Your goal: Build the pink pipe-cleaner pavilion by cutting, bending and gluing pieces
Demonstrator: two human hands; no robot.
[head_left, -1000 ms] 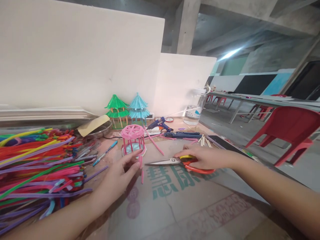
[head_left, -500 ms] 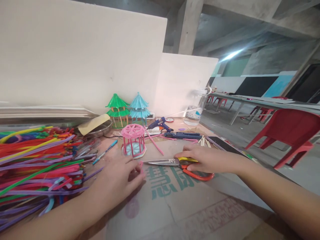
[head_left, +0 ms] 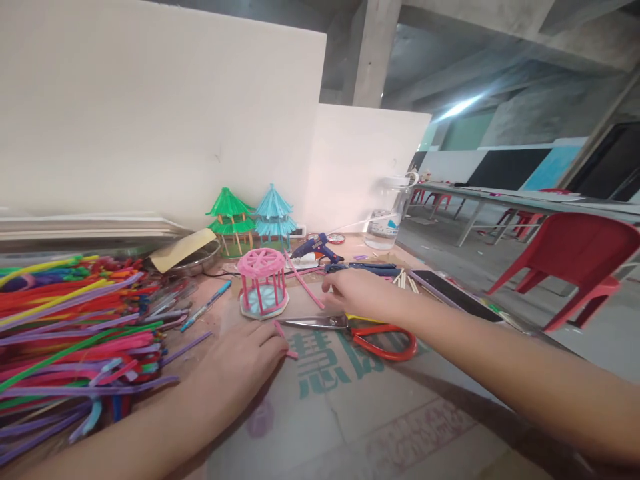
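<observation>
My left hand (head_left: 245, 357) rests on the table with its fingers closed round a short pink pipe cleaner (head_left: 291, 355), whose ends stick out past the fingertips. Above the scissors, my right hand (head_left: 360, 293) reaches left with fingers apart, beside the end of a longer pink pipe cleaner (head_left: 306, 285). Contact with that strip cannot be made out. The scissors (head_left: 383, 341), with red and yellow handles, lie on the table below the right hand, blades pointing left. Just beyond the left hand stands a pink round pavilion model (head_left: 262, 263) on a pale base.
Bundled coloured pipe cleaners (head_left: 75, 320) fill the left side. Green (head_left: 230, 220) and blue (head_left: 274, 217) pavilion models stand behind. A glue gun (head_left: 320, 249), another dark blue tool (head_left: 363, 268), a phone (head_left: 455, 293) and a water bottle (head_left: 385, 213) sit further back and right.
My right hand has let go of the scissors and moved left and away from me, toward the longer pink strip. My left hand stays near its place, with more of the short piece showing.
</observation>
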